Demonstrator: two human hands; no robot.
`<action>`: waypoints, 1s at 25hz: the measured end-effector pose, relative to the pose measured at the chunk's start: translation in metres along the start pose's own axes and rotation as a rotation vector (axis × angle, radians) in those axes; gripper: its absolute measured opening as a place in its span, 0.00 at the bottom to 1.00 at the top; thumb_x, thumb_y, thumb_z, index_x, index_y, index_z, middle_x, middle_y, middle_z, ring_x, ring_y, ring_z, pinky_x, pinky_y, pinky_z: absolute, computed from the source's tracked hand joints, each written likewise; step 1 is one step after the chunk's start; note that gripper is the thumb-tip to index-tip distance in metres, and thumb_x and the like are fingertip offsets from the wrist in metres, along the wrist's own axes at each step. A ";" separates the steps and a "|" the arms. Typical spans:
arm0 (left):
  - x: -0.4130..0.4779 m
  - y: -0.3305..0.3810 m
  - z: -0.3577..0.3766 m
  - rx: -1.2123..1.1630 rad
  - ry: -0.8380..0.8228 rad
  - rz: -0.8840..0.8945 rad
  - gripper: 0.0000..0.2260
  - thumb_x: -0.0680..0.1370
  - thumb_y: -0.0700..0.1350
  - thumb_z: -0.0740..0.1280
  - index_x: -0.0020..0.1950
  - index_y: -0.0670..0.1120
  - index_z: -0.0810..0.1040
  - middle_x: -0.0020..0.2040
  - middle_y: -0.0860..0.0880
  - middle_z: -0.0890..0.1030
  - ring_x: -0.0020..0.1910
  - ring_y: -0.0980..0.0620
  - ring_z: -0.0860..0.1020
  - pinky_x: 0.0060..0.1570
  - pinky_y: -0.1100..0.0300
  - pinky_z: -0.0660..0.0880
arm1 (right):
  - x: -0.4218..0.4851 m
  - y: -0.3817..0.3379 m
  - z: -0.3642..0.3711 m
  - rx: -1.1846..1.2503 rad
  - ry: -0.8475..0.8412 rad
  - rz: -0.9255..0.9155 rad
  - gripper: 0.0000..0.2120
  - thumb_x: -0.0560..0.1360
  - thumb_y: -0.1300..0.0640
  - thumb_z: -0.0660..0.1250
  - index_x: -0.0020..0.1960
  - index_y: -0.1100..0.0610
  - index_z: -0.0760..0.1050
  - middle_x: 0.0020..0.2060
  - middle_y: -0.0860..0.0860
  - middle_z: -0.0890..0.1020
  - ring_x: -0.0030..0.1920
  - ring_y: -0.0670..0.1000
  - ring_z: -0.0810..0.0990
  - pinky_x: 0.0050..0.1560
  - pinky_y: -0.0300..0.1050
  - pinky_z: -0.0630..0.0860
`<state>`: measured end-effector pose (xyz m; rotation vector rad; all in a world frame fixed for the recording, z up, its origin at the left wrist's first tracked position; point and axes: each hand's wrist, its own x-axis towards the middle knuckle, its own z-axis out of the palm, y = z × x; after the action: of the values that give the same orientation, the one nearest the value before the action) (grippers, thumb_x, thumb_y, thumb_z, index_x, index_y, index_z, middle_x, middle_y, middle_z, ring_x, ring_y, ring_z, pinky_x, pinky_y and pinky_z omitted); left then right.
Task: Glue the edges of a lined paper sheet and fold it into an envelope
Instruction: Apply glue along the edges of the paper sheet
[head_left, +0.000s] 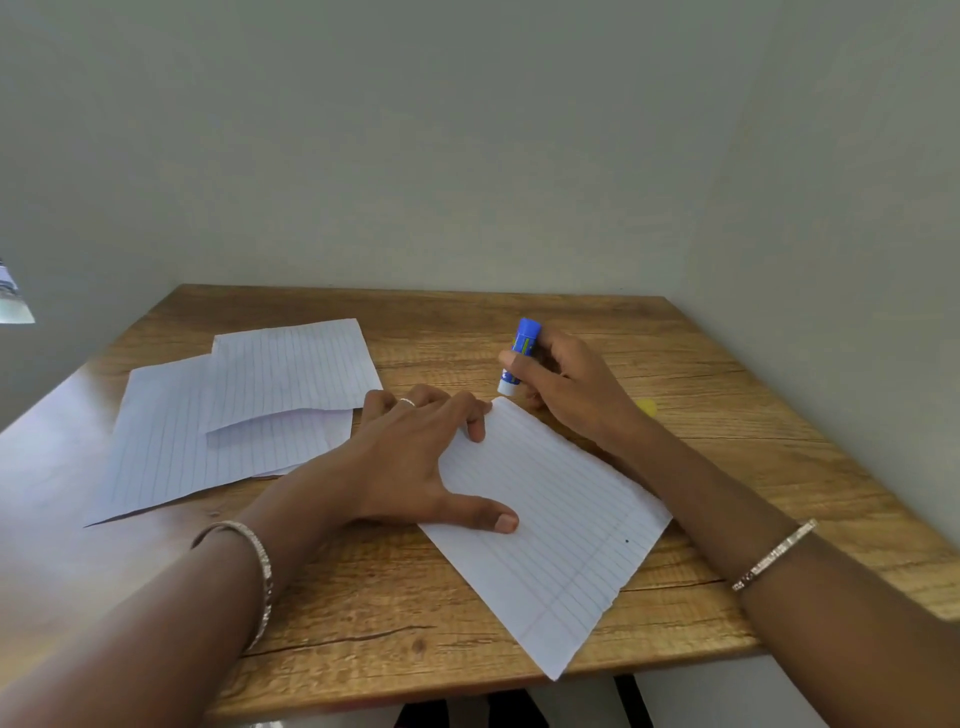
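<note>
**Glue at the corner**

A thin lined sheet (561, 519) lies flat on the wooden tabletop (727, 467). The left hand (410, 462) presses it with spread fingers. The right hand (571, 384) grips a blue glue stick (519, 358) by its far corner.

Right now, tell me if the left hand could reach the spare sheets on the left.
Probably yes: the left hand presses the lined sheet right beside the spare sheets, with nothing between them.
</note>
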<state>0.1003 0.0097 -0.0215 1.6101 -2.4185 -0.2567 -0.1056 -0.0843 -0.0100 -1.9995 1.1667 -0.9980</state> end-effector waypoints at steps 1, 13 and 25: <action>0.000 0.001 -0.001 0.002 0.000 -0.007 0.37 0.59 0.84 0.58 0.57 0.61 0.64 0.73 0.62 0.68 0.70 0.56 0.62 0.65 0.49 0.52 | -0.001 0.000 0.001 -0.077 0.000 -0.049 0.12 0.80 0.47 0.68 0.49 0.57 0.78 0.42 0.60 0.83 0.37 0.51 0.79 0.45 0.48 0.80; 0.001 0.005 -0.004 0.072 -0.045 -0.010 0.48 0.60 0.83 0.53 0.77 0.64 0.57 0.78 0.62 0.63 0.75 0.54 0.58 0.70 0.46 0.50 | -0.005 0.002 0.006 -0.239 -0.004 -0.220 0.09 0.81 0.54 0.67 0.48 0.60 0.75 0.39 0.57 0.81 0.38 0.54 0.77 0.43 0.48 0.74; 0.005 0.005 0.000 0.087 -0.013 0.014 0.48 0.60 0.83 0.54 0.76 0.62 0.60 0.79 0.63 0.57 0.75 0.53 0.58 0.68 0.47 0.52 | -0.007 0.002 0.003 -0.198 -0.026 -0.221 0.09 0.81 0.52 0.69 0.49 0.58 0.77 0.40 0.56 0.83 0.38 0.50 0.79 0.43 0.43 0.75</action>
<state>0.0944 0.0071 -0.0201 1.6312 -2.4823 -0.1619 -0.1067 -0.0785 -0.0155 -2.3314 1.0831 -0.9919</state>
